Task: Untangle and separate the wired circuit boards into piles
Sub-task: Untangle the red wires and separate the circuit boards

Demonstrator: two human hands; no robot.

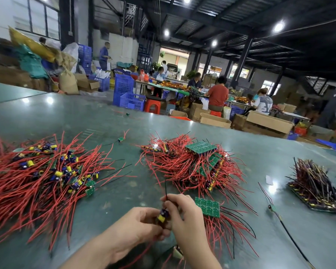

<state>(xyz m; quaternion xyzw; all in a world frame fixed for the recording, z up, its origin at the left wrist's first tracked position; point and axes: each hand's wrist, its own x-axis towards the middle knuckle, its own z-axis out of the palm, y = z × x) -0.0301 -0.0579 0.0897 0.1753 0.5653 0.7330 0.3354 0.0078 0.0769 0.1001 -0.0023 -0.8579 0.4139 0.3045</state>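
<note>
- The green tabletop fills most of your view and carries everything below.
- To your left lies the widest pile, single small boards mixed with red wires, mostly fanning toward you.
- Ahead in the middle sits a second pile of red-wired boards, with a green panel lying flat on top.
- At the far right sits a darker bundle, its wires bristling up and away from you.
- Just right of your hands lies another green panel, its red and black wires trailing toward you.
- Your left hand has its grip curled round a small board with a yellow part.
- Your right hand pinches that board's black wire, which runs up and away from you.
</note>
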